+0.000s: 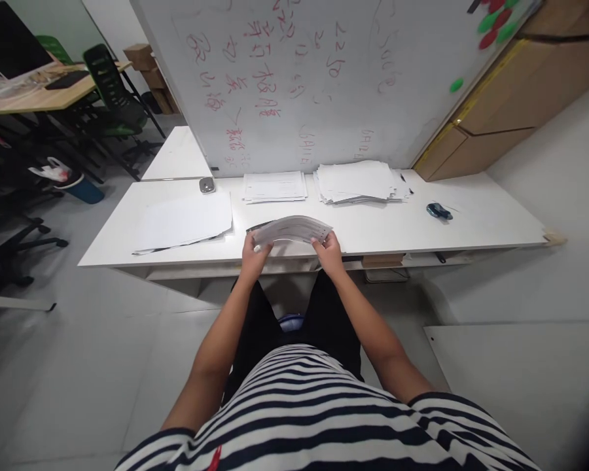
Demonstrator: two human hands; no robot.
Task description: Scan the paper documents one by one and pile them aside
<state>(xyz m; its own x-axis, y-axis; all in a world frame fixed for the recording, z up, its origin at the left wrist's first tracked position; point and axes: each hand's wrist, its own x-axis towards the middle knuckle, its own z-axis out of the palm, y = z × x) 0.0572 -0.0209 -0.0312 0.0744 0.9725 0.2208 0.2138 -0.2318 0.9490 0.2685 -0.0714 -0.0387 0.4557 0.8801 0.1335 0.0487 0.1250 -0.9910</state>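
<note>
Striped shirt (319,405): navy and white, nearest the camera, on the near side of both grips; dark trousers (336,307) show below them.
Left grip (254,258): fingers closed around the left end of the held sheets, thumb on the near side.
Right grip (330,254): fingers closed around the right end of the same sheets, thumb on the near side.
Held sheets (294,229): printed paper, spanning the gap between the grips, bowed upward at mid-length, at the front edge of the table; whether they touch its surface cannot be told.
Table (397,229): white top, extending beyond and to both sides of the grips.
Left stack (186,219): white sheets, left of the left grip, edges uneven.
Middle stack (275,186): printed sheets, directly beyond the grips.
Right pile (356,182): thicker, loosely aligned, beyond and right of the right grip, just beside the middle stack.
Small grey device (207,185): beyond and left of the left grip, near the left stack.
Teal object (439,210): well right of the right grip; type unclear.
Whiteboard (294,78): beyond the grips and stacks, bearing red handwriting.
Cardboard boxes (500,98): far right of the right grip, beside the whiteboard.
</note>
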